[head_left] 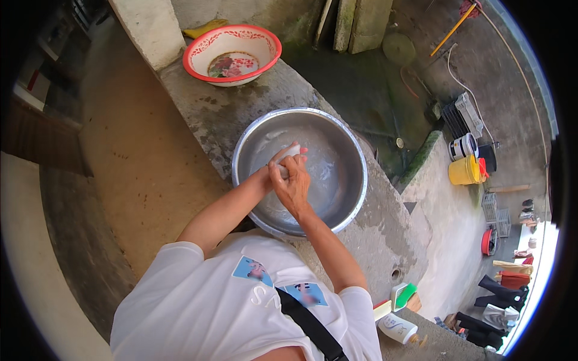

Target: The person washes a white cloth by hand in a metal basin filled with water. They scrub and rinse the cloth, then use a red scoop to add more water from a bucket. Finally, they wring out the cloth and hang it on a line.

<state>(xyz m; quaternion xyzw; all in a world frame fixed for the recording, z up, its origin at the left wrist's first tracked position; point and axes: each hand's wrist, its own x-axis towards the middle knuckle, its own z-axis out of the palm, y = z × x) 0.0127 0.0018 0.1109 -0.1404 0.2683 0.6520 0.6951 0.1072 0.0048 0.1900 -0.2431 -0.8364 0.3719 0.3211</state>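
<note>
A wide metal basin (346,207) stands on the concrete ledge in front of me. My left hand (278,163) and my right hand (293,185) meet over its left-centre part. The right fingers are curled over the left hand and over a small white thing (290,153) between them; whether it is cloth, soap or lather I cannot tell. Most of the left fingers are hidden, with pinkish tips showing past the white. Pale, cloudy streaks mark the basin's inside.
A red-rimmed enamel basin (274,55) with a floral pattern rests farther along the ledge (385,234). Near my right elbow are a white bottle (397,328) and a green brush (406,295). Yellow bucket (463,171) and crates (466,114) stand right. A mossy sunken area (355,114) lies beyond.
</note>
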